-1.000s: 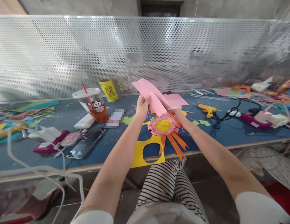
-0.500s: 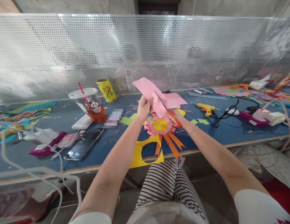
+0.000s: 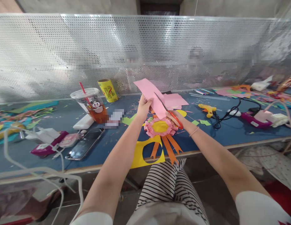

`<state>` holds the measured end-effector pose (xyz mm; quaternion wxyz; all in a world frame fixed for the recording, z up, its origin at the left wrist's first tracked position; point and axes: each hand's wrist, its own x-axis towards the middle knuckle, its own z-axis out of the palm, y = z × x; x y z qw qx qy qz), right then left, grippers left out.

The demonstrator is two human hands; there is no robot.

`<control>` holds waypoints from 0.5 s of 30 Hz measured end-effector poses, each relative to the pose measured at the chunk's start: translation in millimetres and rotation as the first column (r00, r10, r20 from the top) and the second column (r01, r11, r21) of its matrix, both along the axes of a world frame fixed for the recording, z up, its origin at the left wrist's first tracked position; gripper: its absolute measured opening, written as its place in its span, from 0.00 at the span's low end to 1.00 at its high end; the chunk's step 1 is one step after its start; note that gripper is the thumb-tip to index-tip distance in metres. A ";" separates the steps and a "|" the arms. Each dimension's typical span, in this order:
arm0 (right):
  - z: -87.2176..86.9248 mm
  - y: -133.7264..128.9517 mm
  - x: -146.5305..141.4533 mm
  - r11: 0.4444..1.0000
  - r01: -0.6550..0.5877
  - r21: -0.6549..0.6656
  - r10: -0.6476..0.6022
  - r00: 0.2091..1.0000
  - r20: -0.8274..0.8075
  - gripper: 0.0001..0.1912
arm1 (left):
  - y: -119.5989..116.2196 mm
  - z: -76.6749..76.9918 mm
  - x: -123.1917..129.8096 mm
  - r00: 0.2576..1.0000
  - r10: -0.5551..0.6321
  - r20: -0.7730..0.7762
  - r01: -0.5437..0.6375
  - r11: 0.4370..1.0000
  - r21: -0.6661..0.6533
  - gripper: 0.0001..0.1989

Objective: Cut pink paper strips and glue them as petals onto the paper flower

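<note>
My left hand is closed on the left edge of a sheet of pink paper, held up above the table. In my right hand is a pair of scissors with red handles, its blades at the paper and pointing up to the left. Under the hands sits a paper rosette with a ruffled pink rim, a yellow centre and orange ribbon tails. A yellow sheet with a round hole lies by it, over the table's front edge. More pink paper lies behind the scissors.
On the blue table stand a drink cup and a yellow roll. A phone and a purple power strip lie left. Right are a yellow glue gun and another power strip. A perforated metal panel rises behind.
The rosette's orange tails have shifted toward me and to the left. Both hands keep their hold on the paper and scissors, nearly in place. The view has moved slightly.
</note>
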<state>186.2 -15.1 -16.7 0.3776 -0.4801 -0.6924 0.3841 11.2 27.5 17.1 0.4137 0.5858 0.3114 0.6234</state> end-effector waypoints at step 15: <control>4.6 -5.7 -2.0 0.996 0.049 0.074 -0.049 0.999 -0.004 0.27 | -5.0 -1.0 7.5 0.997 -0.037 -0.065 0.038 0.999 0.016 0.15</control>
